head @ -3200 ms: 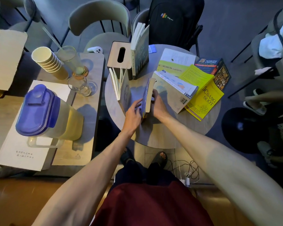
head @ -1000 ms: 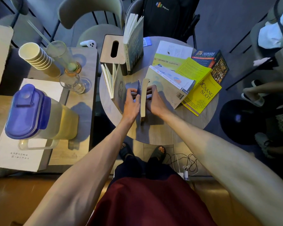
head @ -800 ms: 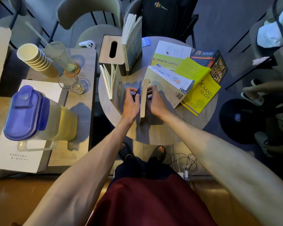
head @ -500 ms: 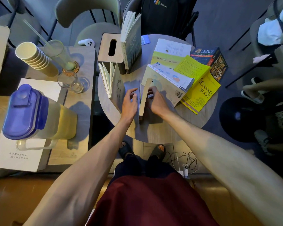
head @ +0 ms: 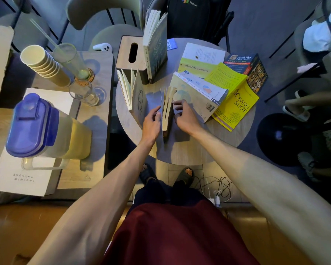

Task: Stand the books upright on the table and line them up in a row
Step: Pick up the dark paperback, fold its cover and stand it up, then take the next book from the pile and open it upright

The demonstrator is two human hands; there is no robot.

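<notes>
Head view: I stand at 6 o'clock of the round table (head: 182, 150), whose top is pale wood grain. Near its middle a paperback (head: 167, 109) stands on its lower edge, its cream pages fanned slightly apart at the top. My left hand (head: 151, 123) lies flat against its left cover, fingers nearly straight and gripping nothing. My right hand (head: 186, 118) is on the other side, fingers bent, tips touching the right cover; I cannot tell whether they pinch it.

At 9 o'clock a second paperback (head: 137, 98) stands upright with splayed pages. Toward 11 a taller dark book (head: 156, 48) stands just beside a boxy wooden tissue holder (head: 130, 54) with an oval slot.

From 1 to 3 o'clock several books lie flat and overlapping, among them a glossy yellow book (head: 236, 109) and a matte tan book (head: 196, 100).
</notes>
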